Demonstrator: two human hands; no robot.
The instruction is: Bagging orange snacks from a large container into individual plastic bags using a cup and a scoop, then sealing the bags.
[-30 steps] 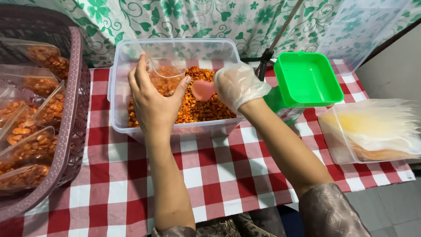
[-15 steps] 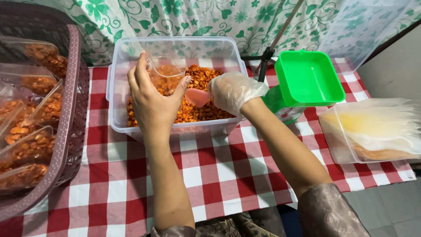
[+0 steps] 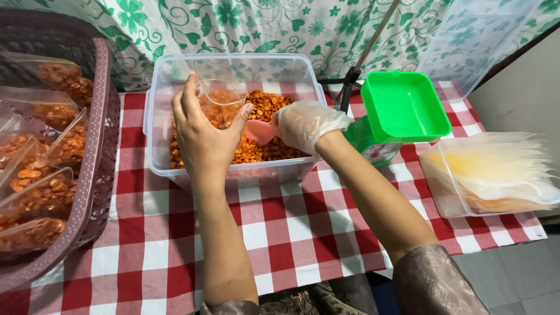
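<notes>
A clear plastic bag (image 3: 220, 92) is held open over the orange fried snack (image 3: 262, 125) inside the clear tub (image 3: 160, 116), the bare left hand (image 3: 201, 131) closed around it. Beside it, the gloved right hand (image 3: 306, 122) grips a pink scoop (image 3: 261, 131). A green scale (image 3: 396, 111) stands right of the tub on the checked tablecloth (image 3: 280, 233).

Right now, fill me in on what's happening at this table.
A person is working over a clear plastic tub of orange-coated snack pieces on a red-and-white checked tablecloth. The left hand holds a small clear bag open above the tub. The right hand, in a thin plastic glove, holds a pink scoop beside the bag. Filled bags lie in a purple basket on the left; a green scale and a container of empty bags stand to the right.
</notes>
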